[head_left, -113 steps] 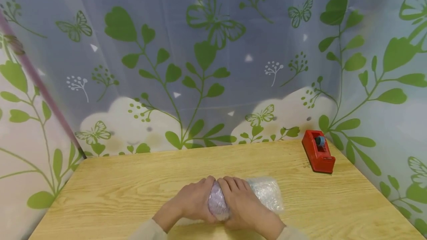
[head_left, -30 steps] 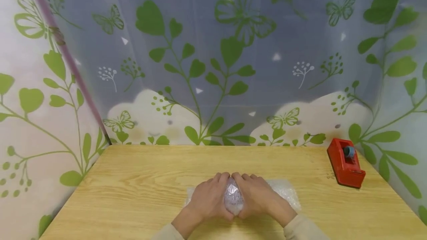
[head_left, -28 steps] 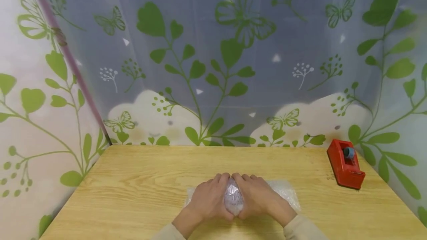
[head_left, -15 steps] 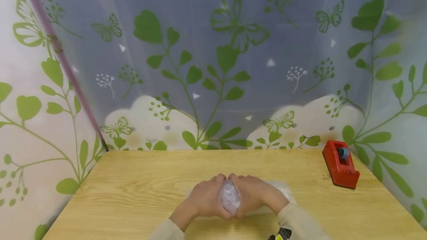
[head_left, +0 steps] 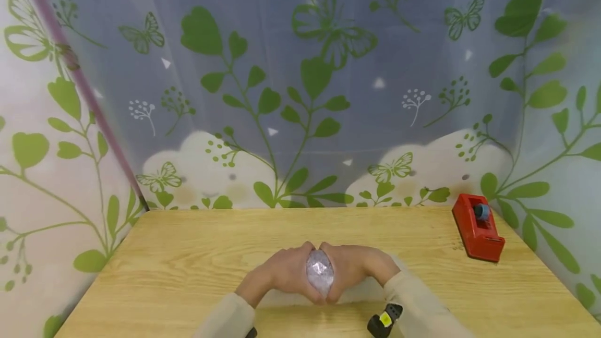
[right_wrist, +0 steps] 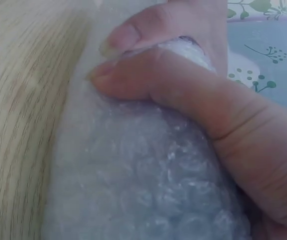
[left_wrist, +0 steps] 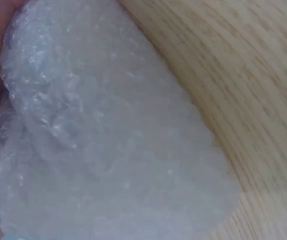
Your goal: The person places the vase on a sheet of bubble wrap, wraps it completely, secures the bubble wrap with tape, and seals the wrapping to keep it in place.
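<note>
A bundle of clear bubble wrap (head_left: 320,271) is at the front middle of the wooden table, between both hands. My left hand (head_left: 285,272) curls round its left side and my right hand (head_left: 351,267) round its right. Their fingertips and thumbs nearly meet, leaving an oval of shiny, lilac-tinted plastic in sight. Up close in the left wrist view, the bubble wrap (left_wrist: 113,130) spreads in layers over the wood, with fingers at the left edge. Two thumbs press on the wrap (right_wrist: 138,165) in the right wrist view. What lies inside the bundle cannot be made out.
A red tape dispenser (head_left: 479,228) with a small blue roll stands at the table's back right. Patterned curtains (head_left: 319,93) enclose the wooden table (head_left: 197,254) at the back and sides. A black device (head_left: 385,320) with a yellow patch sits under the right wrist.
Both hands keep hold of the bundle. Their wrists have turned outward, so the right wrist's device now shows. Wrap that stuck out beside the hands is now mostly hidden behind them.
</note>
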A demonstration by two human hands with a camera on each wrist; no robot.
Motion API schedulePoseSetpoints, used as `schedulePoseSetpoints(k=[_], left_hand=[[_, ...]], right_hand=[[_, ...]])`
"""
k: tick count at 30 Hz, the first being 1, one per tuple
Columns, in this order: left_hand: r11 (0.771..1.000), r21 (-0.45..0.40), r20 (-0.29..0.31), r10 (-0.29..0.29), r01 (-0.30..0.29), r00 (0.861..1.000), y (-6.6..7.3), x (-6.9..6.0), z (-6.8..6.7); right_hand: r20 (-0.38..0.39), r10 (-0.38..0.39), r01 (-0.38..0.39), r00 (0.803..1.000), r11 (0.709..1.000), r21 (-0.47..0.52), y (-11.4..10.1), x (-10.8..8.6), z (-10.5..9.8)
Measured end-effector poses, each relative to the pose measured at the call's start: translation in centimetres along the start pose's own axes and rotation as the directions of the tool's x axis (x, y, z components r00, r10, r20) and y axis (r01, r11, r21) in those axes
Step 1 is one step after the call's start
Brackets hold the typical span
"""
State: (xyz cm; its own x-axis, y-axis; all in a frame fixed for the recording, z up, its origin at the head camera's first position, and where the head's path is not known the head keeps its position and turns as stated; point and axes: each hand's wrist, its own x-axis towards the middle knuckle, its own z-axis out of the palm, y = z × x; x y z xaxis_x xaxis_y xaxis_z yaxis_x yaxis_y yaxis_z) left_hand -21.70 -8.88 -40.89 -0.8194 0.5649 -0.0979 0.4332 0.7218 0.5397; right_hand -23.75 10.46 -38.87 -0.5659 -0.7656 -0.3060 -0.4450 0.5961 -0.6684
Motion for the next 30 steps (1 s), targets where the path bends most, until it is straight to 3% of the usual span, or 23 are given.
schedulePoseSetpoints(k=[4,6,8,10,12,15,18,21,25,30], left_hand=[[0.990,-0.136,0.093,-0.010,0.023,0.996,0.4,-1.0,-0.2],[0.991,-0.127,0.101,-0.016,0.029,0.995,0.7,-1.6,-0.2],[0.999,-0.042,0.057,-0.012,0.014,0.998,1.0,-2.1,-0.2],[0.990,0.141,-0.018,0.025,-0.022,1.000,1.3,-2.5,0.0],[0.943,0.329,-0.094,0.083,-0.048,0.992,1.6,-2.9,0.5],[0.842,0.537,-0.182,0.180,-0.056,0.967,2.0,-3.6,1.4],[0.781,0.623,-0.244,0.229,-0.028,0.942,2.4,-3.8,2.2],[0.733,0.681,-0.262,0.231,0.009,0.937,2.4,-4.1,2.8],[0.700,0.714,-0.282,0.257,0.024,0.924,2.3,-4.1,3.6],[0.707,0.707,-0.344,0.326,0.015,0.880,2.0,-3.8,4.4]], right_hand=[[0.128,-0.057,0.047,0.990,0.995,0.083,-0.3,0.2,0.0],[0.184,-0.077,0.058,0.980,0.993,0.107,-0.5,0.3,0.0],[0.210,-0.083,0.063,0.974,0.993,0.098,-0.6,0.3,0.0],[0.209,-0.069,0.055,0.976,0.996,0.072,-0.8,0.4,-0.1],[0.199,-0.031,0.025,0.979,0.999,0.031,-0.8,0.3,-0.1],[0.196,0.034,-0.036,0.980,0.999,0.009,-0.7,0.3,0.1],[0.197,0.073,-0.074,0.978,0.997,-0.004,-0.6,0.1,0.0],[0.221,0.091,-0.089,0.971,0.996,-0.018,-0.5,0.5,0.0],[0.286,0.111,-0.106,0.952,0.994,-0.032,-0.4,1.0,-0.4],[0.365,0.174,-0.190,0.915,0.982,0.007,-0.1,1.4,-1.0]])
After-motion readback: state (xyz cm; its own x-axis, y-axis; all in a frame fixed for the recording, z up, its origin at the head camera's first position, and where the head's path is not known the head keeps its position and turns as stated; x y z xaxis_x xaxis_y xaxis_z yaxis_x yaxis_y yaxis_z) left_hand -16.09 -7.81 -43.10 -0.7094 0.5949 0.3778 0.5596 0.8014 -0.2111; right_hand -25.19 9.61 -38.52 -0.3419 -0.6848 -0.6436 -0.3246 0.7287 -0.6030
